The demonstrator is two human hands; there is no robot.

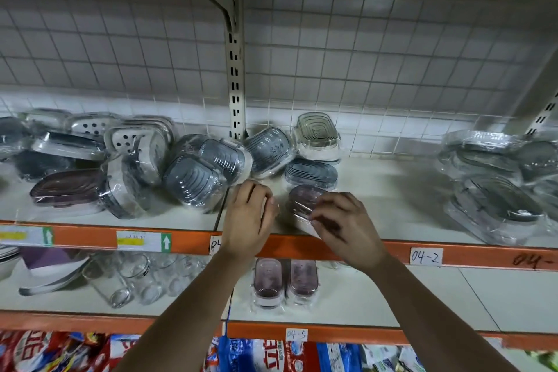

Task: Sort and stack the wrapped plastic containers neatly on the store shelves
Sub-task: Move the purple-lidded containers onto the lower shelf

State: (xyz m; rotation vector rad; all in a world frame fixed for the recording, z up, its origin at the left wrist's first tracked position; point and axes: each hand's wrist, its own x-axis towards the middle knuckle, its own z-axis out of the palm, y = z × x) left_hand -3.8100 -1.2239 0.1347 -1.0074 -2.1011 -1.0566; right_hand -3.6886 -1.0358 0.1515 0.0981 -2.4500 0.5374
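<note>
The right hand (341,220) pinches the clear wrap at the near right end of the maroon container (303,199), with its fingertips closed on the film rather than on the body. The left hand (248,216) is curled at the container's left side, but its own back hides whether it grips the wrap. The container sits between the hands, just behind the front edge of the upper shelf (392,199), lid facing up. Its long axis seems to run across the shelf, though the right hand covers one end. Directly behind it lies the grey container (311,174), then the beige container (317,136), so any tidying push likely goes straight back, led by the right hand.
</note>
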